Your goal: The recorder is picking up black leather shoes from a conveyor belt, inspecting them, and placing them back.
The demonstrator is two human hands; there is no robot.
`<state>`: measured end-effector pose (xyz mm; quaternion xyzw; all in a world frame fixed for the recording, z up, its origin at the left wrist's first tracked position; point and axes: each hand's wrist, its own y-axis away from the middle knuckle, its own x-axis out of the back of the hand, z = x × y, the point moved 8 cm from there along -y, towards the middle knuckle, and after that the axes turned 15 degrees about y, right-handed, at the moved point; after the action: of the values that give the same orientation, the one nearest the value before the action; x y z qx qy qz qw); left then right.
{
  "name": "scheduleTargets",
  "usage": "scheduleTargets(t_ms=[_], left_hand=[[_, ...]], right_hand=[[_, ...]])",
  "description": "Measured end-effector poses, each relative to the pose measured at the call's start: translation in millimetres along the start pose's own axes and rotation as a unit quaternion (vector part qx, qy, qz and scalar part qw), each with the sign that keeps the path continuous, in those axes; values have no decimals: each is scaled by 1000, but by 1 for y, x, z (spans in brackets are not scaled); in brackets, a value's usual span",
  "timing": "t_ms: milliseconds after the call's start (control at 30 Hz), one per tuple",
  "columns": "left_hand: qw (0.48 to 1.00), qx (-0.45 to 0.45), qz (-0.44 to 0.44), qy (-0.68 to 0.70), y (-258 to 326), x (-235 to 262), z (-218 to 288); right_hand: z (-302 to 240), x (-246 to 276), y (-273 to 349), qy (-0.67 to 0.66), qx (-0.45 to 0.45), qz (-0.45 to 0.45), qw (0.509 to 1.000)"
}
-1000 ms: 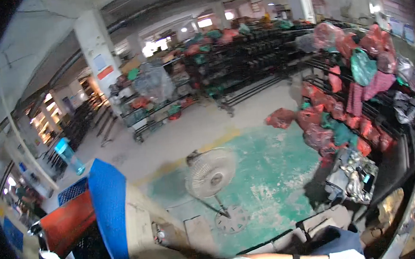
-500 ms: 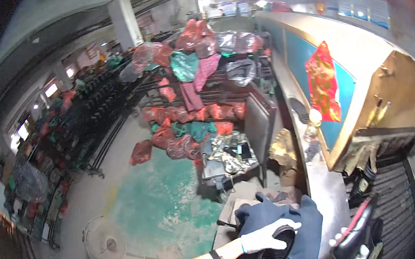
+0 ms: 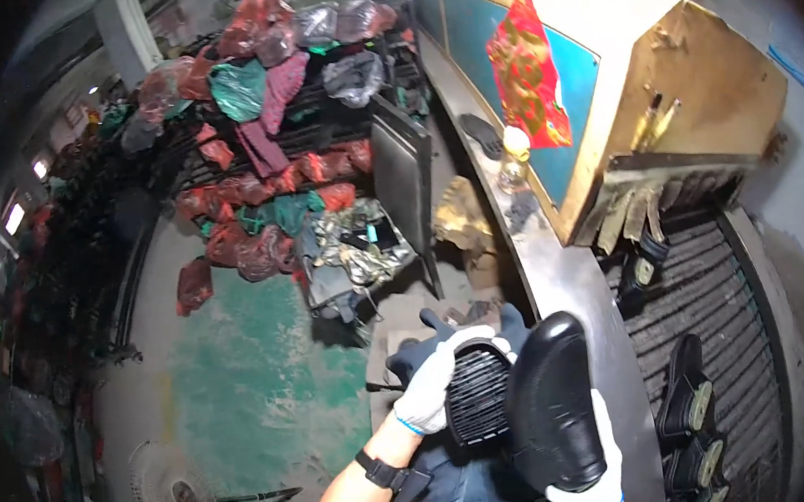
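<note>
My left hand (image 3: 428, 396), in a white glove, is closed around a black shoe sole (image 3: 477, 394) with its ribbed face turned up. A watch-like black band (image 3: 390, 473) sits on that wrist. Beside the sole, nearly touching it, my right hand (image 3: 603, 478) grips a smooth black shoe (image 3: 554, 406) from its right side; it is also gloved in white. The shoe is held toe away from me, above my lap. Behind both, dark blue cloth with knobby ends (image 3: 412, 355) is partly hidden by my left hand.
A metal ledge (image 3: 576, 302) runs along my right. Beyond it, a conveyor of rollers (image 3: 718, 317) carries several black shoes (image 3: 685, 398), below a wooden-ended housing (image 3: 679, 108) with hanging flaps. A floor fan (image 3: 179, 495) stands left; bagged goods (image 3: 266, 249) pile up ahead.
My right hand has brought a black shoe from over the conveyor to beside the sole. My left hand has raised and turned the sole. The view has swung right and down.
</note>
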<state>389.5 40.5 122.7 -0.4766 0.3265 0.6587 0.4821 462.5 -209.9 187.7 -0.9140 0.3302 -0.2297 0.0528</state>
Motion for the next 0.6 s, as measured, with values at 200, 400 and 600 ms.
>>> scheduleTargets(t_ms=[200,400,600], left_hand=[[984,-36,-63,-165,13,2,8],[962,-47,-63,-262,9,-23,15],[946,-33,-95,-307,12,-28,15]], right_hand=[[2,-22,18,95,-92,-106,986],[-3,-33,16,120,-101,-113,981],[-4,-35,13,81,-106,-113,985]])
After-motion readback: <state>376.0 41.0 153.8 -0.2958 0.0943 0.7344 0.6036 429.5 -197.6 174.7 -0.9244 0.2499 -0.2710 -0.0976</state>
